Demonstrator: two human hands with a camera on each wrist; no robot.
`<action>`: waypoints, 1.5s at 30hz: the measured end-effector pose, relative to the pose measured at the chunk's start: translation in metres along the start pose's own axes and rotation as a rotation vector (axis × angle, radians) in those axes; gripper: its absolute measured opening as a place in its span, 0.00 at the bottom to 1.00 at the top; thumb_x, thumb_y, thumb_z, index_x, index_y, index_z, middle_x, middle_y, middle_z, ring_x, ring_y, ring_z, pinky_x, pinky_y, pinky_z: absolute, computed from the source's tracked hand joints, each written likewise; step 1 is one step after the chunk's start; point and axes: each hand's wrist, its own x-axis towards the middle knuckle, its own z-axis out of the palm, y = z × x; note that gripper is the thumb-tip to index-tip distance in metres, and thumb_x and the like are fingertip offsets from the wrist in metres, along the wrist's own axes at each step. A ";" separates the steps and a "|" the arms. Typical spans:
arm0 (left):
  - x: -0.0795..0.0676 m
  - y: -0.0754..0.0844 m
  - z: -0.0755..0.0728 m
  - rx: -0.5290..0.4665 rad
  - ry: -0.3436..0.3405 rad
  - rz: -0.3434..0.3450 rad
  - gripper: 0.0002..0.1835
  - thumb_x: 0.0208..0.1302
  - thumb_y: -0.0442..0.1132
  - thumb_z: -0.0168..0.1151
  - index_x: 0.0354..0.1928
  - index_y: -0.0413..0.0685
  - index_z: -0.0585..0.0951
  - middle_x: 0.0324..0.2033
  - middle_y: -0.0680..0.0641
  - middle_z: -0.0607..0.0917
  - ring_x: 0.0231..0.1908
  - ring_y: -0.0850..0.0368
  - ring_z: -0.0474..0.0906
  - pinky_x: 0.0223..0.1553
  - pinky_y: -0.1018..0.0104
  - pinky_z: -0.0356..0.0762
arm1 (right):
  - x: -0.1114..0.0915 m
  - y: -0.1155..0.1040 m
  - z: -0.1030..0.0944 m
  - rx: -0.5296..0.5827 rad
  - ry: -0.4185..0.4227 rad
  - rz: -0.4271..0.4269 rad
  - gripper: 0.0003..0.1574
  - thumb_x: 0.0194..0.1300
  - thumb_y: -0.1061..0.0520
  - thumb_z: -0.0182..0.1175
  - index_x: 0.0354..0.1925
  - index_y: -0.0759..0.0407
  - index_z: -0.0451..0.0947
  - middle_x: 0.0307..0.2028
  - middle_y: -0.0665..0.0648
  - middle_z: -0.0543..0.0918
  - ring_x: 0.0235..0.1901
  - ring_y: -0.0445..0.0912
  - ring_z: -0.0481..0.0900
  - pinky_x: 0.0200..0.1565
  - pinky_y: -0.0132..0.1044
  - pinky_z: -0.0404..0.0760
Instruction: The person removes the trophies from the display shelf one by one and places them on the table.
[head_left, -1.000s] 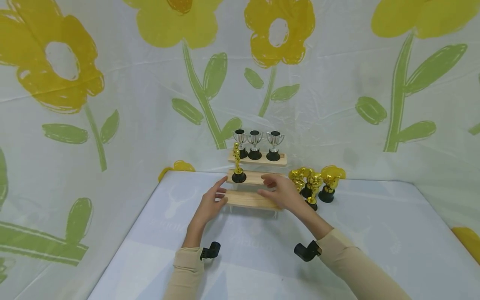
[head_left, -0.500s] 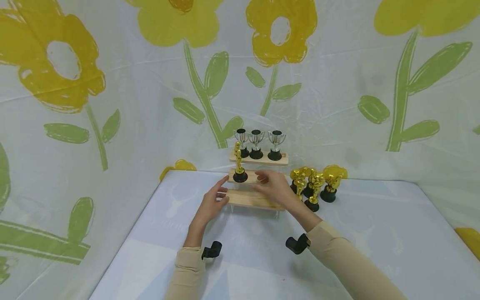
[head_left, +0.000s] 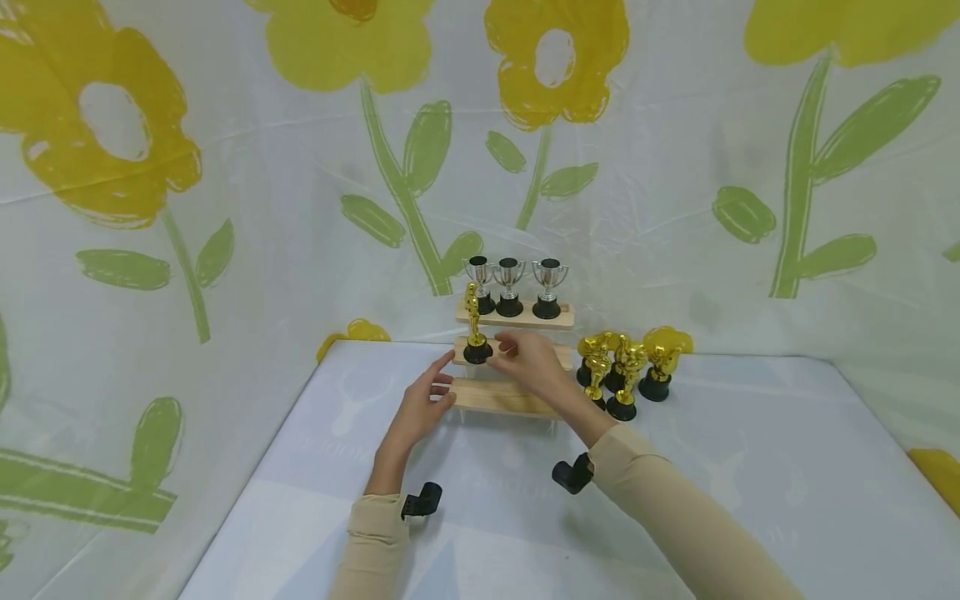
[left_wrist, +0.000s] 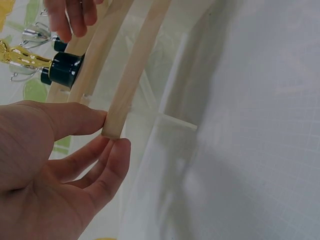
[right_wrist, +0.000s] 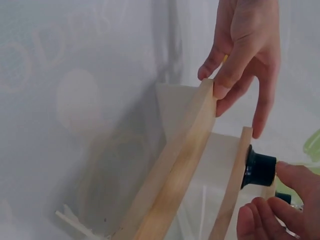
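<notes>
Since the earlier head frames, our right hand has travelled leftward along the middle shelf to the gold figurine; our left hand has kept its position at the left end of the stand. We pinch the end of the lower shelf between the left thumb and fingers, with a fingertip of the same hand against the end of the middle shelf; our right hand is unclosed, its fingers bent and parted from the thumb beside the figurine's black base; whether a fingertip touches that base, we cannot tell. The figurine stands upright near the left end of the middle shelf; behind and above it, we see three silver cups in a row on the upper shelf; to the right of the stand, a cluster of gold trophies stands on the pale table; a flower-printed sheet hangs behind.
</notes>
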 end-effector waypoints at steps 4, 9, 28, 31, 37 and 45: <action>0.000 -0.001 0.000 0.001 -0.005 -0.006 0.38 0.65 0.29 0.60 0.74 0.63 0.62 0.54 0.39 0.80 0.51 0.46 0.81 0.51 0.54 0.84 | 0.005 -0.002 0.005 -0.005 0.010 -0.011 0.29 0.62 0.52 0.68 0.58 0.64 0.78 0.47 0.62 0.86 0.46 0.52 0.84 0.48 0.44 0.84; 0.001 -0.002 0.000 0.004 -0.003 0.003 0.38 0.65 0.30 0.60 0.74 0.62 0.63 0.55 0.40 0.80 0.52 0.46 0.81 0.51 0.53 0.83 | 0.012 -0.002 0.011 0.015 0.047 -0.018 0.29 0.61 0.53 0.69 0.57 0.66 0.78 0.48 0.63 0.86 0.46 0.52 0.84 0.50 0.44 0.83; -0.001 -0.001 -0.003 -0.011 -0.013 0.055 0.37 0.65 0.29 0.60 0.74 0.61 0.63 0.54 0.36 0.81 0.51 0.42 0.81 0.50 0.51 0.83 | 0.033 -0.005 0.028 0.035 0.060 -0.046 0.24 0.62 0.50 0.68 0.53 0.61 0.82 0.43 0.58 0.88 0.40 0.47 0.84 0.46 0.41 0.83; 0.000 0.000 -0.003 -0.012 -0.016 0.050 0.37 0.65 0.29 0.60 0.74 0.61 0.63 0.54 0.36 0.81 0.51 0.42 0.81 0.50 0.51 0.83 | 0.032 -0.004 0.029 0.059 0.068 -0.021 0.24 0.61 0.51 0.68 0.53 0.61 0.82 0.43 0.58 0.88 0.41 0.47 0.85 0.46 0.41 0.84; 0.000 0.000 -0.002 -0.004 -0.017 0.045 0.38 0.65 0.29 0.60 0.74 0.61 0.62 0.54 0.36 0.80 0.51 0.43 0.81 0.50 0.51 0.83 | 0.033 -0.002 0.029 0.090 0.065 0.035 0.27 0.60 0.48 0.69 0.55 0.59 0.82 0.46 0.57 0.88 0.43 0.47 0.86 0.48 0.40 0.84; 0.000 -0.001 -0.001 -0.006 -0.014 0.042 0.38 0.65 0.29 0.60 0.74 0.62 0.62 0.54 0.36 0.80 0.51 0.43 0.81 0.51 0.51 0.83 | 0.033 0.000 0.029 0.090 0.065 0.017 0.25 0.59 0.49 0.69 0.53 0.60 0.83 0.44 0.57 0.88 0.42 0.47 0.86 0.46 0.39 0.85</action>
